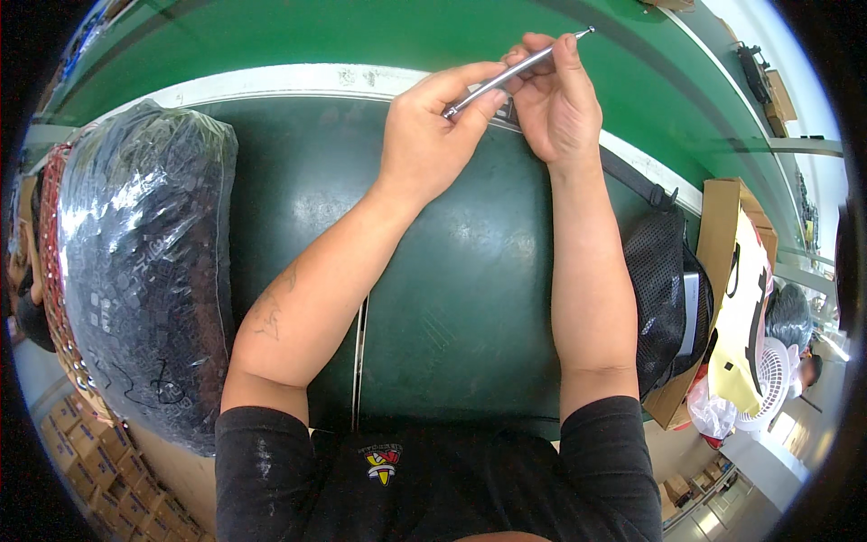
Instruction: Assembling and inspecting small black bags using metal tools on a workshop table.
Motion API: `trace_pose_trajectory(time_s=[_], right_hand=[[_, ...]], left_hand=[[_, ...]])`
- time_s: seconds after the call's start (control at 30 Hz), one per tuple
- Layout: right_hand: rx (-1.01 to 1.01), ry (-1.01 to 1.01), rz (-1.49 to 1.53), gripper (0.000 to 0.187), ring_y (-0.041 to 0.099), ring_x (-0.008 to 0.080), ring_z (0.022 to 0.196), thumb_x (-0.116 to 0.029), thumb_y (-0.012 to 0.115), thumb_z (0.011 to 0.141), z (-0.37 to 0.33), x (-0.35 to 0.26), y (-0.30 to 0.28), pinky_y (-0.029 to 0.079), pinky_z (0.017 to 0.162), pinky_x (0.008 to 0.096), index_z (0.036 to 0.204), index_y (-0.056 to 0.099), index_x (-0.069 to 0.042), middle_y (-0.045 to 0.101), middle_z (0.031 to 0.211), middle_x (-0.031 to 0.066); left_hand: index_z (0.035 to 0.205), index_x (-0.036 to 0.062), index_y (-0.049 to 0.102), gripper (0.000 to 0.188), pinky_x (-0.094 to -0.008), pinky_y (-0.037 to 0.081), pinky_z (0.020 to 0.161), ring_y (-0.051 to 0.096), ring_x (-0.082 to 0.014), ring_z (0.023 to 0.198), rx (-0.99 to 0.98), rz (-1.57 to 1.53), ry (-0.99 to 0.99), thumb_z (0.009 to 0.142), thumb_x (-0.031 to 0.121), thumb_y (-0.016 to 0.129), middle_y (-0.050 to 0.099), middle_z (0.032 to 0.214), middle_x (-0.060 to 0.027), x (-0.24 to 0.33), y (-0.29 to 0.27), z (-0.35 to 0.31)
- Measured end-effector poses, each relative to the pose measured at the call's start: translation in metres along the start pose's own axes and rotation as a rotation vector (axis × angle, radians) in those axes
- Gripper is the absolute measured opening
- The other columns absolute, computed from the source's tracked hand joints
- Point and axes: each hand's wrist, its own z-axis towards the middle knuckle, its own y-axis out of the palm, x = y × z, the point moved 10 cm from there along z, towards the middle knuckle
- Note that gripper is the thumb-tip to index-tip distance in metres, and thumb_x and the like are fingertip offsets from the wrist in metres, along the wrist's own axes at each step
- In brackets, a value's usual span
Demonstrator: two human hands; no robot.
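A slim silver telescoping metal rod slants up to the right over the far edge of the dark green table, its thin tip ending in a small knob. My left hand pinches its thicker lower part between thumb and fingers. Toward the tip end, my right hand has its thumb and fingertips closed about the rod, the palm partly turned toward me. Some of the right fingers are hidden behind the rod. Just past my hands, a small dark object with a grey face lies partly covered at the table's far edge.
At the left stands a big clear plastic bag full of small dark pieces. A black mesh bag and a cardboard box with a yellow item are at the right. Beyond a white rim runs a green surface.
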Motion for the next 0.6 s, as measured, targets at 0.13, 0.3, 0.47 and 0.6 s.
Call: trace_pose_trajectory(time_s=[0.13, 0.3, 0.47, 0.6], right_hand=[[-0.003, 0.000, 0.012, 0.037, 0.063, 0.0233, 0.088, -0.035, 0.056, 0.096, 0.000, -0.001, 0.000, 0.049, 0.085, 0.0384, 0.099, 0.066, 0.001, 0.065, 0.090, 0.0130], [0.073, 0.011, 0.014, 0.037, 0.062, 0.0235, 0.087, -0.035, 0.055, 0.097, 0.001, 0.000, -0.008, 0.050, 0.084, 0.0392, 0.100, 0.064, 0.001, 0.065, 0.089, 0.0135], [0.026, -0.018, -0.016, 0.037, 0.062, 0.0227, 0.084, -0.037, 0.052, 0.097, 0.002, 0.004, -0.002, 0.051, 0.078, 0.0387, 0.102, 0.063, -0.001, 0.064, 0.089, 0.0114], [0.045, 0.009, 0.032, 0.035, 0.063, 0.0209, 0.081, -0.033, 0.052, 0.098, -0.001, 0.003, 0.000, 0.053, 0.076, 0.0360, 0.097, 0.064, 0.000, 0.065, 0.085, 0.0113]], left_hand=[[0.111, 0.0074, 0.069, 0.026, -0.0232, 0.044, 0.058, 0.053, -0.0080, 0.064, -0.040, 0.008, -0.039, 0.085, 0.012, 0.069, 0.065, 0.079, -0.0032, -0.003, 0.003, 0.000], [0.114, 0.0087, 0.068, 0.029, -0.0232, 0.045, 0.060, 0.054, -0.0074, 0.067, -0.111, 0.067, -0.092, 0.085, 0.013, 0.070, 0.065, 0.080, -0.0038, -0.011, 0.007, -0.002], [0.117, 0.0025, 0.065, 0.029, -0.0237, 0.048, 0.082, 0.061, -0.0101, 0.094, -0.083, 0.071, 0.062, 0.089, 0.010, 0.066, 0.068, 0.106, -0.0075, 0.001, 0.006, -0.001], [0.118, 0.0011, 0.064, 0.028, -0.0253, 0.048, 0.086, 0.060, -0.0114, 0.097, -0.081, 0.030, -0.086, 0.091, 0.009, 0.064, 0.067, 0.108, -0.0065, -0.013, 0.008, 0.001]])
